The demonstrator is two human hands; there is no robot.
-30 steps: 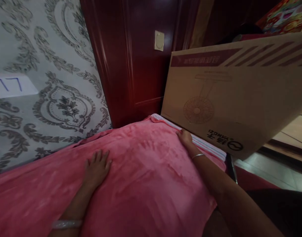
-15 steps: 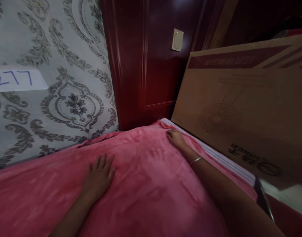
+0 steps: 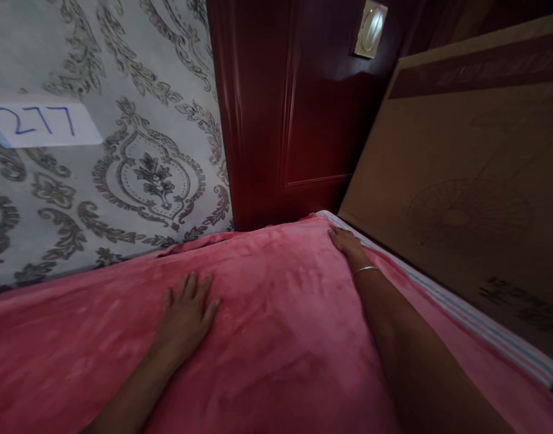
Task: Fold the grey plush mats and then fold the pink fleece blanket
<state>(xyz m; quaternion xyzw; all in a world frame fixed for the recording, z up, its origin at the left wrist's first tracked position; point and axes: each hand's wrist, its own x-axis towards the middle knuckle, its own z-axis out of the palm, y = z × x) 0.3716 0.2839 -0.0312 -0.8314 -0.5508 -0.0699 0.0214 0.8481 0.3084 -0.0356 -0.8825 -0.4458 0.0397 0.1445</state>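
A pink plush blanket (image 3: 276, 325) covers a bed across the lower half of the view. My left hand (image 3: 186, 310) lies flat on the blanket, fingers stretched out and slightly apart, holding nothing. My right hand (image 3: 346, 241) reaches to the blanket's far right corner, with a thin bangle on its wrist. Its fingers rest on the blanket edge there, curled down over it; whether they pinch the cloth is unclear. A striped sheet edge (image 3: 475, 322) shows beneath the blanket along the right side.
A large brown cardboard box (image 3: 475, 181) printed with a fan leans against the bed's right side. A dark red wooden door (image 3: 298, 108) stands behind the corner. Patterned grey wallpaper (image 3: 122, 150) carries a white label reading 277 (image 3: 43, 123).
The view has swung right and closer to the wall, so the box fills more of the right side. My right hand has slid toward the far corner. My left hand has stayed flat.
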